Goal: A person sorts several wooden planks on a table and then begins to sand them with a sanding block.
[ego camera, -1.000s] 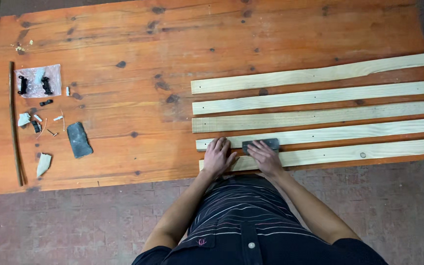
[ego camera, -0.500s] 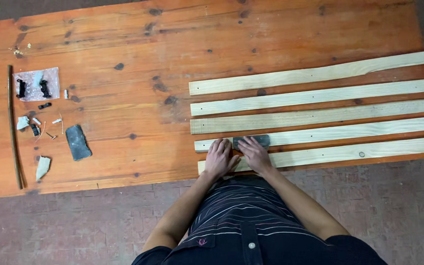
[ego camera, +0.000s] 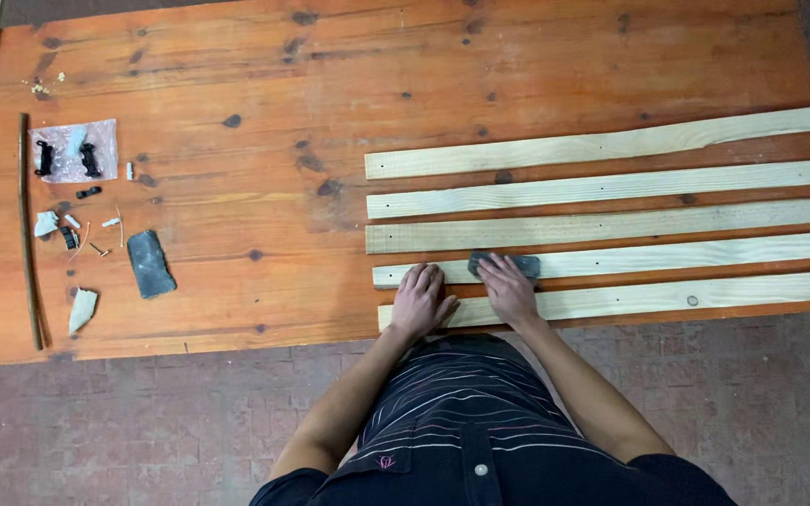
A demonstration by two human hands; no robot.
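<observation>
Several pale wooden slats lie side by side on the right half of an orange wooden table (ego camera: 424, 84). My left hand (ego camera: 419, 302) lies flat, fingers together, across the left ends of the two nearest slats, pressing on the fourth slat (ego camera: 705, 251) and the nearest slat (ego camera: 686, 298). My right hand (ego camera: 508, 289) presses a dark grey sanding pad (ego camera: 503, 265) onto the fourth slat, a little right of my left hand.
At the table's left lie a plastic bag with black parts (ego camera: 72, 150), small screws and scraps (ego camera: 82, 230), a dark grey sheet (ego camera: 150, 264), a thin brown rod (ego camera: 28, 234) and a pale scrap (ego camera: 81, 309). A brick floor (ego camera: 142, 431) is below.
My right hand has slid the grey pad leftward along the fourth slat, closer to my left hand. My left hand stays on the slat ends.
</observation>
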